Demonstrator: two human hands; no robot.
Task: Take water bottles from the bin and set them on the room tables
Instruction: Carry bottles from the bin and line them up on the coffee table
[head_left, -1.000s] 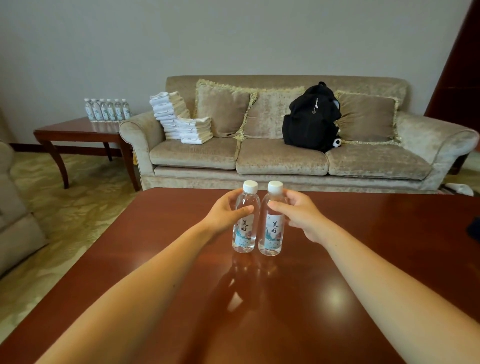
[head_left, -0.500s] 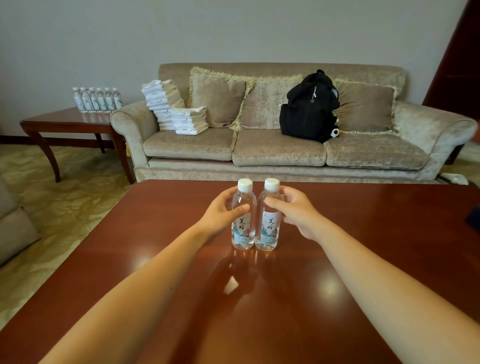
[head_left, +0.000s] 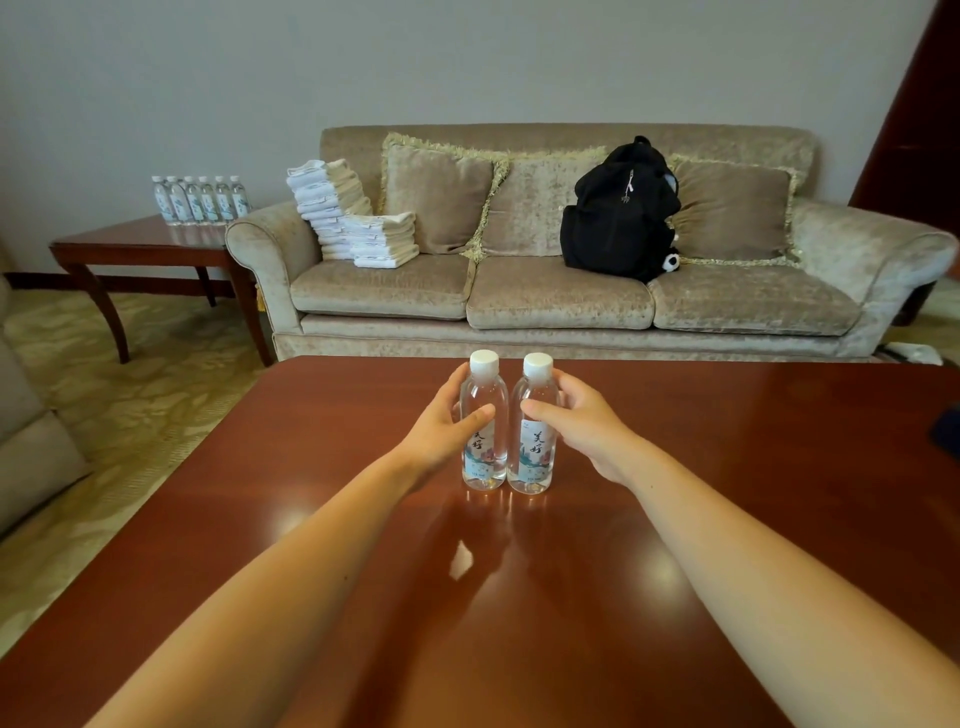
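Two clear water bottles with white caps stand upright, side by side and touching, on the glossy reddish wooden table (head_left: 727, 519). My left hand (head_left: 441, 434) wraps the left bottle (head_left: 484, 447) from its left side, thumb across the front. My right hand (head_left: 587, 431) grips the right bottle (head_left: 535, 452) from its right side, thumb over the label top. Both bottle bases rest on the tabletop. No bin is in view.
A beige sofa (head_left: 545, 296) stands beyond the table, bearing stacked white towels (head_left: 353, 223) and a black backpack (head_left: 618, 213). A wooden side table (head_left: 130, 244) at far left carries a row of several water bottles (head_left: 200, 200). An armchair edge (head_left: 26, 441) is at left.
The bottles and both hands have stayed in place on the table. The view has tilted down slightly, so the sofa sits higher in the frame.
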